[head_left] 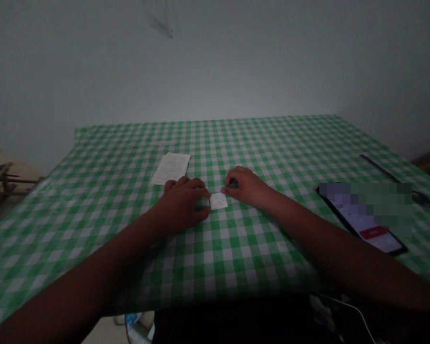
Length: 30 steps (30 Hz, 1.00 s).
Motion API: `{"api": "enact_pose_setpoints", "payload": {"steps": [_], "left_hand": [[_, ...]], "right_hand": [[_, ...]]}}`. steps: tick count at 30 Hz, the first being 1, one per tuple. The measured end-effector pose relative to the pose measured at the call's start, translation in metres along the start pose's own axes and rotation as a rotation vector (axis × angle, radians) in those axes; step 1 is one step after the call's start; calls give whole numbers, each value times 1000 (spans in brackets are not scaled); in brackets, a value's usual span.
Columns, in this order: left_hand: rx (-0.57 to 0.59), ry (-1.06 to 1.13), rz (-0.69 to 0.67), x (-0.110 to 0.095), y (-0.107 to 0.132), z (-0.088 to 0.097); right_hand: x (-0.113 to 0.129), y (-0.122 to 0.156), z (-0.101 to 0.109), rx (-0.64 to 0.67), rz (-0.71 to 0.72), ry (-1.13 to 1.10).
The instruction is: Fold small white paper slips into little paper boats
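A small white piece of paper (219, 201) with dark printed marks lies on the checked cloth in front of me. My left hand (184, 203) is at its left side, thumb and forefinger apart and touching the two left corners. Over the upper right corner, my right hand (245, 185) is curled, thumb and forefinger pinched at the paper's edge. Whether the paper is a single sheet or folded, I cannot tell. Just beyond my left hand lie printed sheets (172, 168), slightly fanned and overlapping.
A green and white checked cloth (272, 143) covers the table. On the right lies a phone (370, 231) with its screen lit, and behind it a long dark thin object (380, 167). A pale wall (215, 62) rises behind the table. A white cable (358, 313) hangs below the front edge.
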<state>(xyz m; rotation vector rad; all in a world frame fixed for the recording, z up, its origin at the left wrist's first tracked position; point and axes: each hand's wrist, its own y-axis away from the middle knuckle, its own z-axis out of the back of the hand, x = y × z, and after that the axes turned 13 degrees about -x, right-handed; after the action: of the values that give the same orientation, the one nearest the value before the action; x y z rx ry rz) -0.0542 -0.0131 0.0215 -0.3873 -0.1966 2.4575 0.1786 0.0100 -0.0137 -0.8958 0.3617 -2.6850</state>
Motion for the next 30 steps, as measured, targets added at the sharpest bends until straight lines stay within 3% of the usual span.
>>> {"api": "enact_pose_setpoints", "payload": {"steps": [11, 19, 27, 30], "left_hand": [[-55, 8, 0, 0, 0, -6], [-84, 6, -140, 3, -3, -10], [-41, 101, -176, 3, -6, 1], [-79, 148, -142, 4, -6, -2]], "right_hand": [[5, 5, 1, 25, 115, 36], [11, 8, 23, 230, 467, -72], [10, 4, 11, 101, 408, -153], [11, 4, 11, 90, 378, -182]]}}
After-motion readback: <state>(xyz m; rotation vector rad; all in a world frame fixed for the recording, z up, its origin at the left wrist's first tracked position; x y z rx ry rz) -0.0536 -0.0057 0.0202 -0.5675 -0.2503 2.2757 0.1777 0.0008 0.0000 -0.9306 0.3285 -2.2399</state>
